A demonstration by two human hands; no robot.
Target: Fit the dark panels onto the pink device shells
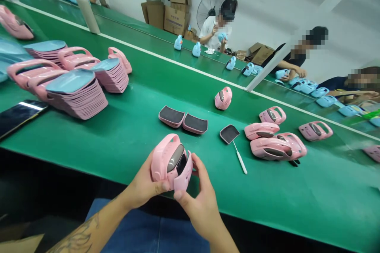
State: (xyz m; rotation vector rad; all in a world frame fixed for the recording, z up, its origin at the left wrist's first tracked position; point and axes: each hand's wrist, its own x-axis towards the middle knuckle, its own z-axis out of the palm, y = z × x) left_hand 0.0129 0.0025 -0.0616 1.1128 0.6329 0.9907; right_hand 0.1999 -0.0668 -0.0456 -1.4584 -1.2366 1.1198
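Two grips are occupied above the near edge of the green counter (133, 116). Your left grip (142, 187) is grasping the pink case (160, 162) by its side, thumb along the lower edge, with the case's loop handle uppermost. Your right grip (200, 201) is grasping the curved pink panel (184, 178), fingers behind it and thumb on its lower corner. The panel stands partly away from the case, and a dark inside shows through the gap between them.

Just beyond your hands, two short stacks of dark-faced panels (195, 122) lie side by side. To their right is a single dark-faced panel (229, 133), with a white-handled screwdriver (241, 161) pointing at its lower edge. A lone pink unit (223, 99) stands farther back, and a cluster of pink units (268, 148) lies to the right of the screwdriver.

On your left, tall stacks of thin pink pieces (80, 101) carry light-blue tops, with handled pink parts (78, 58) among them and a dark flat device (20, 120) near the edge. Across from you, co-workers sit by blue units (305, 85), and one person (212, 27) holds a blue unit up. Cardboard boxes (177, 17) stand behind.
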